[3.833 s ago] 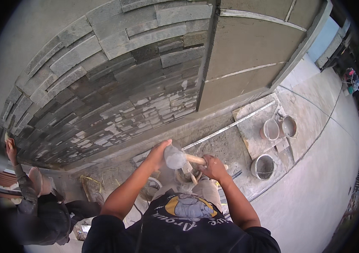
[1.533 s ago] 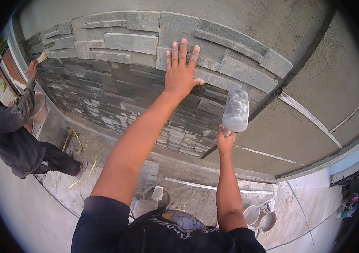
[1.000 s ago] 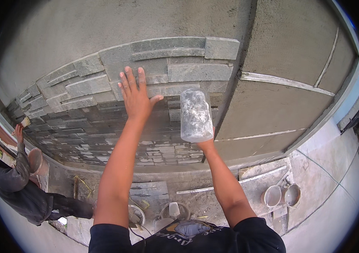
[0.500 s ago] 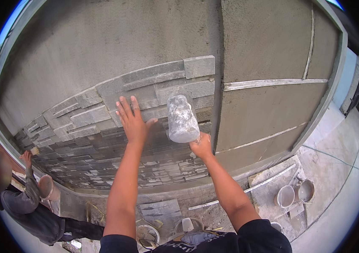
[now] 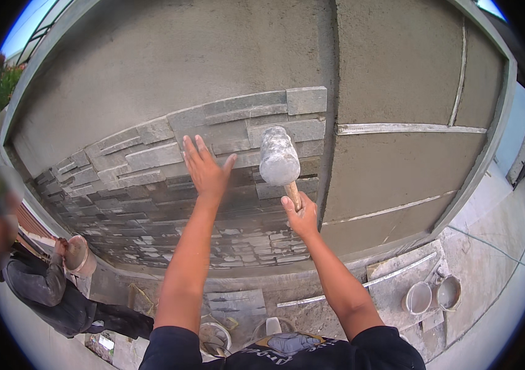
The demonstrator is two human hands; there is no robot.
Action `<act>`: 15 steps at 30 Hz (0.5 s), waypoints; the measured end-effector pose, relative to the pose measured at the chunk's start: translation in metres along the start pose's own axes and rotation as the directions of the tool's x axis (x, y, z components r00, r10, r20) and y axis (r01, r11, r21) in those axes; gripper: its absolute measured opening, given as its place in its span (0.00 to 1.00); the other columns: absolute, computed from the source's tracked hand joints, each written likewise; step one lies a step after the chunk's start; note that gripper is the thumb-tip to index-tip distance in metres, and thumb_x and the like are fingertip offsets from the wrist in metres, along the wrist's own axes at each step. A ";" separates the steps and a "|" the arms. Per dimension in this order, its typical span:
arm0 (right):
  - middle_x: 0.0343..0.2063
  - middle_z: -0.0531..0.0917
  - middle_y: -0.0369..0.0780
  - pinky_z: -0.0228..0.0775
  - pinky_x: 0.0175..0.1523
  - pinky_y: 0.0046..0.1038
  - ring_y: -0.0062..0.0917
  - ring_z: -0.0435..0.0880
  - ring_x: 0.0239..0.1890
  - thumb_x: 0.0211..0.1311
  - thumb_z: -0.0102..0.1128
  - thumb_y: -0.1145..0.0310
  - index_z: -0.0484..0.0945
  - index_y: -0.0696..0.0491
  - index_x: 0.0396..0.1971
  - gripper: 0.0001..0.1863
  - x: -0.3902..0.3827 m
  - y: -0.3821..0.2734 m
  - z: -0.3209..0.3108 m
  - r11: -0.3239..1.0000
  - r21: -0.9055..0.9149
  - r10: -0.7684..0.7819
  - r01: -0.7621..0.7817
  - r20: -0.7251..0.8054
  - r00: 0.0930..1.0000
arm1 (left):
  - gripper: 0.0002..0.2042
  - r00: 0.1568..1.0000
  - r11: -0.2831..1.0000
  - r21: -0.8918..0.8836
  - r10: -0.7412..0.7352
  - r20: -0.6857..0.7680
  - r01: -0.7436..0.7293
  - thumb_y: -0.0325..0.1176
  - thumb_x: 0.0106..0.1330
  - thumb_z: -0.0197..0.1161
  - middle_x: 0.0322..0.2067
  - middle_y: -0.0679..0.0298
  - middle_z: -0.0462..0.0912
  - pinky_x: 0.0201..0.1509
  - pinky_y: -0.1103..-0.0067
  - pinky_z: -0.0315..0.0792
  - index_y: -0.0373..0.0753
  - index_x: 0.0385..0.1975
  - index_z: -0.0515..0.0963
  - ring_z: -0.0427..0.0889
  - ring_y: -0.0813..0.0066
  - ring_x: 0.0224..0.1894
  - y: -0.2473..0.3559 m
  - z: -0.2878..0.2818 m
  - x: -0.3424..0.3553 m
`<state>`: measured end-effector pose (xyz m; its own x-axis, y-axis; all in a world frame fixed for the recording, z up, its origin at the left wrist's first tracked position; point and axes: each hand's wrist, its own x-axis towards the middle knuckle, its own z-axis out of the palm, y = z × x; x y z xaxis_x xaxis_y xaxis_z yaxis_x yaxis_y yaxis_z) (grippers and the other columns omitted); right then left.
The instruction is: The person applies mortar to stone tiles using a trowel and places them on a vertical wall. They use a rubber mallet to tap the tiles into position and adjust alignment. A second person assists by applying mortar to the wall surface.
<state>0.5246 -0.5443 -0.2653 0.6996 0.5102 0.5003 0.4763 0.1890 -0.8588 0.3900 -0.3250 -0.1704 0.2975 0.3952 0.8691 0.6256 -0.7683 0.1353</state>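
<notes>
My left hand [image 5: 207, 172] is spread, fingers apart, against the grey stacked-stone cladding [image 5: 305, 100] on the wall. To its right, my right hand [image 5: 301, 216] is closed round the wooden handle of a mallet [image 5: 278, 157], whose grey, white-smeared head is raised over the stones. Above the cladding lies smooth grey render [image 5: 188, 55]; to the right are rendered panels [image 5: 407, 172] crossed by pale strips.
A co-worker [image 5: 40, 283] stands at my left with a hand at a bucket [image 5: 80, 262]. Below are more buckets [image 5: 417, 299], a long pale bar [image 5: 336, 290], boards [image 5: 235, 302] and a cable across the pavement.
My left hand has left the mallet for the stones. Since half a second ago the mallet has tilted, showing its handle. The co-worker's hand has dropped from the wall to the bucket.
</notes>
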 end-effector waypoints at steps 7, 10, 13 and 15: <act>0.15 0.76 0.41 0.68 0.30 0.33 0.25 0.73 0.20 0.64 0.65 0.44 0.78 0.59 0.28 0.27 0.035 -0.016 0.019 0.969 -0.065 -0.240 0.240 0.014 0.971 | 0.55 0.997 0.997 0.007 -0.074 0.020 0.074 0.60 0.58 0.69 0.75 0.35 0.40 0.78 0.54 0.48 0.28 0.74 0.48 0.44 0.37 0.77 -0.004 0.008 -0.004; 0.16 0.76 0.41 0.68 0.32 0.32 0.25 0.73 0.21 0.65 0.64 0.44 0.78 0.59 0.29 0.28 0.064 -0.008 0.026 0.951 -0.122 -0.283 0.285 0.038 0.958 | 0.57 0.997 0.996 -0.032 -0.079 0.014 0.080 0.59 0.56 0.70 0.75 0.36 0.39 0.78 0.53 0.48 0.28 0.75 0.47 0.43 0.36 0.77 -0.001 0.008 0.001; 0.16 0.73 0.36 0.65 0.31 0.31 0.21 0.69 0.23 0.67 0.63 0.44 0.78 0.59 0.28 0.28 0.062 -0.025 0.046 0.976 -0.176 -0.115 0.132 0.106 0.988 | 0.58 0.996 0.995 -0.030 -0.091 0.012 0.092 0.59 0.54 0.72 0.76 0.37 0.38 0.78 0.53 0.49 0.29 0.75 0.46 0.43 0.37 0.78 -0.015 0.007 -0.006; 0.16 0.72 0.34 0.63 0.30 0.30 0.20 0.67 0.23 0.68 0.62 0.44 0.77 0.59 0.26 0.28 0.055 -0.015 0.050 0.970 -0.106 -0.212 0.219 0.073 0.975 | 0.58 0.995 0.994 -0.030 -0.102 0.007 0.102 0.59 0.54 0.72 0.76 0.38 0.38 0.78 0.53 0.49 0.31 0.75 0.45 0.43 0.39 0.78 -0.022 0.009 -0.007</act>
<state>0.5294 -0.4768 -0.2307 0.5421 0.5182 0.6615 0.6714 0.2062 -0.7118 0.3803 -0.3065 -0.1838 0.2375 0.4749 0.8474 0.6304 -0.7390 0.2374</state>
